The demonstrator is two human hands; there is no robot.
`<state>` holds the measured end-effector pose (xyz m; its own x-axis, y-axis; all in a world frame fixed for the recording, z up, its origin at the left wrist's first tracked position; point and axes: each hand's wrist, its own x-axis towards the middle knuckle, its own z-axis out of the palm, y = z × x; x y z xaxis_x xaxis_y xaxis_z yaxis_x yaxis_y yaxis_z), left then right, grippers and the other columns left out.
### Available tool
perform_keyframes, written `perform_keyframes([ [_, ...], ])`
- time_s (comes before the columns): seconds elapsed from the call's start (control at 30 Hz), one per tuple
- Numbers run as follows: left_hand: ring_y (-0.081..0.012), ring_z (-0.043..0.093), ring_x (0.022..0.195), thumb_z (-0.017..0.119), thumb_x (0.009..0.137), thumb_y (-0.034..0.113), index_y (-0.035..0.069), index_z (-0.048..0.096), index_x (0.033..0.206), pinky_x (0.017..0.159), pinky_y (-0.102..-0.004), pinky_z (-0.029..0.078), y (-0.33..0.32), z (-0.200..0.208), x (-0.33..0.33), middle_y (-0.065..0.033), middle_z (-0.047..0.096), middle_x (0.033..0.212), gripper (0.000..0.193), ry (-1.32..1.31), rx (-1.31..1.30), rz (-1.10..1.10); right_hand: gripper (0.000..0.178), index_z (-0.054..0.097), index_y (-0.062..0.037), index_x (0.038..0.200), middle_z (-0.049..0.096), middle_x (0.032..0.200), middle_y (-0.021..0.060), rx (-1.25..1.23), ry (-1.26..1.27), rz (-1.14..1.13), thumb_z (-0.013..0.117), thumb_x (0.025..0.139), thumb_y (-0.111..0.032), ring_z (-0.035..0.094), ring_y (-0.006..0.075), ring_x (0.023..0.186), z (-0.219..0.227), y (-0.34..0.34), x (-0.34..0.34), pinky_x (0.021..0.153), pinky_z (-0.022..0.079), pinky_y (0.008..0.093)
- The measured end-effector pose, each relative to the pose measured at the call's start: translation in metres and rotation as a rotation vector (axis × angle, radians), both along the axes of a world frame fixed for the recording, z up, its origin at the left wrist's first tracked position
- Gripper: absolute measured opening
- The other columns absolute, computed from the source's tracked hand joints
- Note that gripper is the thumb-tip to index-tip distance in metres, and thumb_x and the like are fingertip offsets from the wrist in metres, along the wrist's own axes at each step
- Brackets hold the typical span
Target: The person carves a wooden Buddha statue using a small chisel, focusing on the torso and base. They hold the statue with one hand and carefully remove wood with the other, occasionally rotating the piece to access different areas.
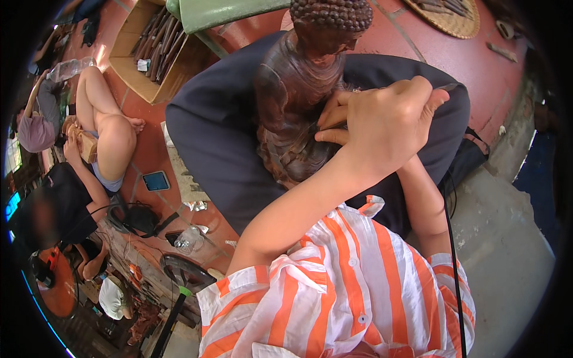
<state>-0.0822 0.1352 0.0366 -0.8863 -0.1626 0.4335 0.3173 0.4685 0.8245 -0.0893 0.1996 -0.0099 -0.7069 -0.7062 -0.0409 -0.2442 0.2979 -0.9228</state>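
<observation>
A dark brown carved wooden statue of a seated figure (pixel 289 101), with tightly curled hair, sits upright on my lap between my legs in dark trousers (pixel 221 137). My left hand (pixel 394 116) is closed in front of the statue's right side, back of the hand up; whatever it grips is hidden. My right forearm passes behind the left wrist, so most of that hand is covered. Bent fingers of my right hand (pixel 335 122) show beside the left wrist, pressed together against the statue's lap. A small dark thing at their tips is too small to make out.
A cardboard box (pixel 122 62) of long-handled carving tools stands at the far left, beside a green stool (pixel 221 13). More tools lie on a woven tray (pixel 459 24) at the back right. Left, another person holds a wooden block (pixel 88 146); a phone (pixel 156 181) lies on the tiles.
</observation>
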Motion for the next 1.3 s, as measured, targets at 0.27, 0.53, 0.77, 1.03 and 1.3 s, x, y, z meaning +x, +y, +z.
perform_keyframes([
  [0.27,-0.0350,0.058,0.047,0.057,0.093,0.032,0.005,0.054,0.067,0.043,-0.0434,0.044,0.002,-0.005,-0.018,-0.0138,0.059,0.056,0.038,-0.040,-0.005,0.013,0.018,0.071,-0.0040,0.077,0.068,0.081,0.0038,0.015,-0.060,-0.067,0.079,0.072,-0.020,0.064,0.0177,0.082,-0.004,0.001,-0.008,0.079,0.047,0.0294],
  [0.53,-0.0340,0.060,0.048,0.058,0.093,0.031,0.004,0.056,0.069,0.044,-0.0431,0.045,0.000,-0.003,-0.020,-0.0138,0.060,0.057,0.035,-0.069,-0.029,0.018,0.018,0.071,-0.0040,0.077,0.068,0.081,0.0039,-0.004,-0.104,-0.094,0.079,0.072,-0.020,0.064,0.0179,0.082,-0.008,-0.002,-0.014,0.079,0.047,0.0294],
  [0.77,-0.0358,0.060,0.050,0.057,0.093,0.030,0.004,0.056,0.069,0.046,-0.0444,0.045,-0.002,0.000,-0.017,-0.0159,0.060,0.057,0.035,-0.111,-0.002,0.034,0.018,0.071,-0.0039,0.077,0.069,0.080,0.0041,0.020,-0.051,-0.047,0.079,0.071,-0.019,0.064,0.0181,0.082,0.001,0.005,-0.012,0.080,0.048,0.0294],
  [1.03,-0.0334,0.052,0.044,0.062,0.092,0.028,0.005,0.049,0.063,0.041,-0.0407,0.037,0.005,-0.004,-0.012,-0.0136,0.050,0.051,0.039,-0.024,0.037,0.111,0.018,0.071,-0.0039,0.078,0.069,0.079,0.0042,0.032,-0.039,-0.011,0.079,0.071,-0.019,0.064,0.0183,0.082,0.002,0.005,-0.004,0.080,0.048,0.0293],
  [1.3,-0.0321,0.052,0.043,0.062,0.092,0.028,0.005,0.048,0.063,0.040,-0.0395,0.036,0.006,-0.005,-0.010,-0.0125,0.050,0.051,0.040,-0.014,0.009,0.102,0.018,0.071,-0.0038,0.078,0.069,0.079,0.0044,0.036,-0.040,-0.009,0.080,0.071,-0.019,0.064,0.0185,0.082,-0.003,0.001,-0.004,0.080,0.048,0.0293],
])
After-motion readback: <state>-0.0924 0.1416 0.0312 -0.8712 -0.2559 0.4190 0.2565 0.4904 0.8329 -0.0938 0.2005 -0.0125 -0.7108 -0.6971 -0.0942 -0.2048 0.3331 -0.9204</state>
